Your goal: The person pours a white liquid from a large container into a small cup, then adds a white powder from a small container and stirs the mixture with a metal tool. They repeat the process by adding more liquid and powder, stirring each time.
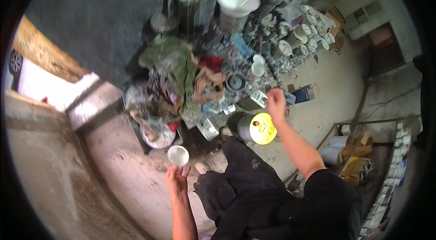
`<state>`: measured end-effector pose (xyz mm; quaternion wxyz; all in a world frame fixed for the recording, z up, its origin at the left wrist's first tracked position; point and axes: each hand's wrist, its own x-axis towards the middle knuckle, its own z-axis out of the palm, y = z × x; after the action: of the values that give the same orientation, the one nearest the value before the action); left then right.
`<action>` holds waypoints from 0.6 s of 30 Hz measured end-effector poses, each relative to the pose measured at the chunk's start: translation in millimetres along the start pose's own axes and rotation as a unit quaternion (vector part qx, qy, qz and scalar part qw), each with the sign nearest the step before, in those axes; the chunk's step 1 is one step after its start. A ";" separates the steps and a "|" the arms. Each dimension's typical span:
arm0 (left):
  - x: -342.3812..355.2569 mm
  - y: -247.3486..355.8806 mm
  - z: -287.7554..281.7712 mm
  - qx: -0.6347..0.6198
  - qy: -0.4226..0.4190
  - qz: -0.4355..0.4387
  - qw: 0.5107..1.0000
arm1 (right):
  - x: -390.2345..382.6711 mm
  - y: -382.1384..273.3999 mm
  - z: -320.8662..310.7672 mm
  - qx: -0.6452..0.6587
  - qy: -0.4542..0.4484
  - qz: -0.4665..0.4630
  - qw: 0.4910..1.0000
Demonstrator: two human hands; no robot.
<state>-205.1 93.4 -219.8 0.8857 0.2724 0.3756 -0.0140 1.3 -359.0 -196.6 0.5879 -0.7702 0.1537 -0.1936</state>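
My left hand (177, 179) is low in front of me. Its fingers are at the near rim of a white plastic cup (178, 155), which is held out over the floor with its open top showing. Farther up and to the right, my right hand (275, 102) is raised with its fingers drawn together; whatever is between them is too small to make out. Just left of it, a rectangular tin (259, 98) with a pale top stands by the bench edge. Below the hand is a drum with a yellow lid (263, 128).
A cluttered bench (284, 62) bears a white tub (238, 0), several small white pots (285, 48), rags (175, 63) and a dark round dish (235, 82). A blue tin (304, 94) stands on the floor. At right is a metal rack (368, 122) with cartons (362, 150).
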 end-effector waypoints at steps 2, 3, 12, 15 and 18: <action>-1.4 17.6 28.9 0.029 -0.006 -0.010 1.000 | 75.0 -53.6 5.6 0.145 0.026 0.066 0.987; 1.1 21.8 46.9 0.032 -0.002 -0.016 0.999 | 112.2 -75.9 14.6 0.202 0.046 0.089 0.974; -0.2 16.3 216.9 0.058 -0.034 0.012 0.998 | 351.5 -175.0 56.1 0.501 0.115 0.108 0.851; 9.1 9.6 269.9 0.062 -0.052 0.013 0.997 | 356.0 -189.4 26.3 0.490 0.108 0.059 0.863; 15.5 6.6 310.4 0.097 -0.063 0.028 0.993 | 333.4 -218.1 -24.5 0.457 -0.008 0.031 0.889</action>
<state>11.7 -51.2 -50.4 0.8772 0.3659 0.3080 -0.0428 284.2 -477.5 58.8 0.8820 -0.4123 0.0675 -0.2179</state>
